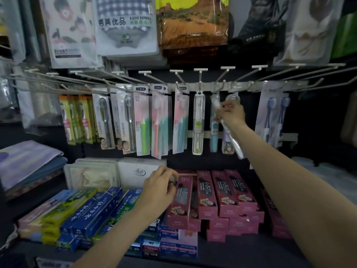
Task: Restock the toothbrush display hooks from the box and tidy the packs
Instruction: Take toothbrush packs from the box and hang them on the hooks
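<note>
**Clear toothbrush case going on the hook rail**

Right hand (230, 113) fingers are curled round a slim clear-plastic toothbrush case (229, 128), tilted, its top up by the white wire hooks (218, 84). Left hand (160, 187) fingers pinch something small and dark, can't tell what, right over the glossy pink cardboard toothpaste boxes (222, 194). Flat carded toothbrush packs (143, 120) hang left of it; blue toothpaste boxes (92, 211) crowd the shelf below.

Glossy clear plastic toothbrush packs (199, 122) hang on metal hooks (201, 80).

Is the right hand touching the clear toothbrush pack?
Touching. The head view shows the right hand gripping the clear toothbrush pack below the hooks.
</note>
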Tool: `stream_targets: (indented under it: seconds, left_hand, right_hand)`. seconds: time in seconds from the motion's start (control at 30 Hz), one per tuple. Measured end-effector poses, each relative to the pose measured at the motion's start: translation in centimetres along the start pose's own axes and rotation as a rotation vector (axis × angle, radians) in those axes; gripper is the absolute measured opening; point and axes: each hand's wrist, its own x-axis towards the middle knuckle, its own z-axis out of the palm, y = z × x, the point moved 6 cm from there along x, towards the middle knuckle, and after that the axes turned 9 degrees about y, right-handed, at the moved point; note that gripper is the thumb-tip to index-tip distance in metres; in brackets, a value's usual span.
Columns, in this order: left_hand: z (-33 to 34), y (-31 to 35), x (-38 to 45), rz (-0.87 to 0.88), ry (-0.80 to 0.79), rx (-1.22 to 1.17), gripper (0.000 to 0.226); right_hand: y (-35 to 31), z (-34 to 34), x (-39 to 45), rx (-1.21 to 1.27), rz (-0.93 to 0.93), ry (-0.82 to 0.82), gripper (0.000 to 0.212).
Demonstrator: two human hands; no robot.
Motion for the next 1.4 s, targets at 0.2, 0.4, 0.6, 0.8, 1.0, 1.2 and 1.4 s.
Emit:
stream_targets:
  seconds: [0.2,0.4,0.6,0.8,1.0,1.2,1.4]
  left_hand:
    - [0.4,-0.5,0.1,-0.019,-0.023,0.023,0.024]
    - [2.1,-0.6,0.6,0.015,-0.113,0.092,0.030]
    - [3.4,-0.9,-0.8,0.019,-0.169,0.090,0.030]
    - [4.7,1.4,-5.8,0.044,-0.008,-0.210,0.023]
    - [14.6,4.7,-17.2,-0.001,-0.325,-0.351,0.022]
    - [22.0,6.8,-26.0,-0.087,-0.721,-0.253,0.024]
    - [24.5,9.7,-31.0,-0.050,-0.825,-0.209,0.027]
  right_hand:
    - [-0.9,-0.1,-0.1,0.106,-0.006,0.025,0.022]
    - [0.5,0.6,-0.7,0.394,0.126,0.038,0.026]
    - [2.3,0.5,-1.3,0.156,0.141,0.030,0.031]
    - [6.8,-8.8,-11.1,-0.441,-0.083,-0.106,0.041]
    - [18.0,-24.0,-24.0,-0.875,-0.027,-0.399,0.023]
    - [31.5,-36.7,-39.1,-1.271,0.648,-0.823,0.048]
    - [33.6,-39.5,-44.0,-1.057,0.864,-0.499,0.053]
